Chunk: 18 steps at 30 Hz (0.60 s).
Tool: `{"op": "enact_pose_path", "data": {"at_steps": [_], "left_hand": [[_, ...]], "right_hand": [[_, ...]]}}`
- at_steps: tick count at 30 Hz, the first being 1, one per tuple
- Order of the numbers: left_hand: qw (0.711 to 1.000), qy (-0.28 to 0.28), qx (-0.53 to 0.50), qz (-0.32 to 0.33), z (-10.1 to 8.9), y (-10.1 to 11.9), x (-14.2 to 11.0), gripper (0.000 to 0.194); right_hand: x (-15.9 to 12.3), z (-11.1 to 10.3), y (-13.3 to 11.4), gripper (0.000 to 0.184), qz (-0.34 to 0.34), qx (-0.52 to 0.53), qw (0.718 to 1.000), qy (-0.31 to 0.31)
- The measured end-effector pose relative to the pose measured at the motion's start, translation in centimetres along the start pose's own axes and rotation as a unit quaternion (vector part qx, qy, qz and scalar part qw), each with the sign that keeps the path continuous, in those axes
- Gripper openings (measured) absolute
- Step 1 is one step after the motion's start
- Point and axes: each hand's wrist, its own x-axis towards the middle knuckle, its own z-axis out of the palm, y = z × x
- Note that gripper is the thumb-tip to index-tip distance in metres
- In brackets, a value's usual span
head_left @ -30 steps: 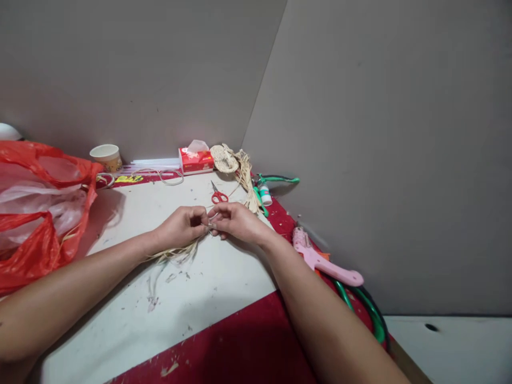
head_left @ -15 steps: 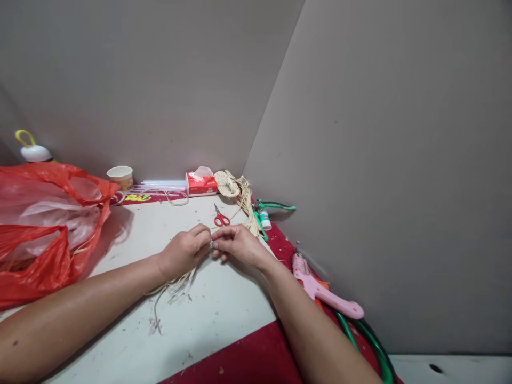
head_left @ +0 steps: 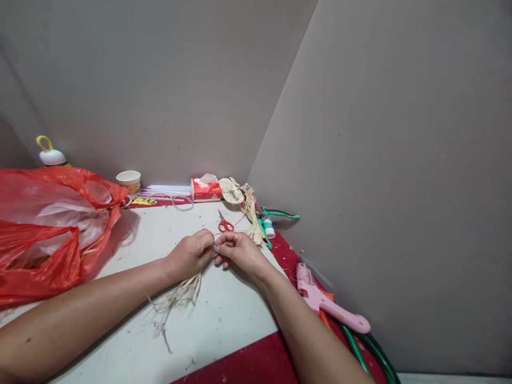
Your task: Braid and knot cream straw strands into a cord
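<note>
Over the white tabletop (head_left: 234, 306), left hand (head_left: 191, 255) and right hand (head_left: 243, 254) pinch raffia-like strands (head_left: 185, 291), probably light, splittable, best held where bunched.

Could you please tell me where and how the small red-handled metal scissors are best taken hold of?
I'd pinch the red looped handles from the near side, perhaps with the bare right hand once free: the scissors lie flat on the white work surface, handles facing the person, pointed metal blades aimed away toward the grey wall.
</note>
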Motion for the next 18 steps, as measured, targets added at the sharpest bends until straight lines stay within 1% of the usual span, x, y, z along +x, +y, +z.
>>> {"op": "enact_pose_path", "data": {"at_steps": [2, 4, 5, 7, 8, 10, 12, 14, 16, 18], "left_hand": [[0.998, 0.02, -0.038, -0.037, 0.0, 0.1, 0.2, 0.014], [0.991, 0.029, -0.089, -0.097, 0.0, 0.1, 0.3, 0.012], [0.983, 0.025, -0.123, -0.133, 0.0, 0.0, 0.2, 0.011], [0.956, 0.005, -0.203, -0.212, -0.1, -0.1, 0.1, 0.008], [0.938, -0.003, -0.241, -0.248, -0.2, -0.2, 0.1, 0.007], [0.906, -0.006, -0.297, -0.301, -0.3, -0.4, -0.1, 0.006], [0.891, 0.005, -0.32, -0.323, -0.4, -0.6, -0.1, 0.009], [0.884, 0.014, -0.332, -0.33, -0.4, -0.6, -0.1, 0.011], [0.876, 0.02, -0.347, -0.335, -0.4, -0.6, -0.1, 0.013], [0.869, 0.027, -0.361, -0.338, -0.3, -0.5, -0.1, 0.012]], "right_hand": [[0.2, 0.0, 0.2, 0.015, -0.01, -0.016, 1.0, 0.015], [0.3, -0.2, 0.5, 0.01, -0.04, -0.059, 0.997, 0.039], [0.4, -0.4, 0.6, 0.007, -0.063, -0.097, 0.992, 0.055], [0.5, -0.6, 0.7, 0.005, -0.117, -0.196, 0.97, 0.087], [0.4, -0.6, 0.7, 0.006, -0.148, -0.246, 0.953, 0.1], [0.2, -0.5, 0.6, 0.009, -0.205, -0.329, 0.915, 0.109], [-0.1, -0.2, 0.4, 0.011, -0.25, -0.381, 0.885, 0.096], [-0.5, 0.1, 0.2, 0.012, -0.27, -0.413, 0.866, 0.085], [-0.7, 0.3, 0.1, 0.012, -0.276, -0.431, 0.855, 0.087], [-0.7, 0.4, 0.2, 0.011, -0.273, -0.43, 0.856, 0.09]]}}
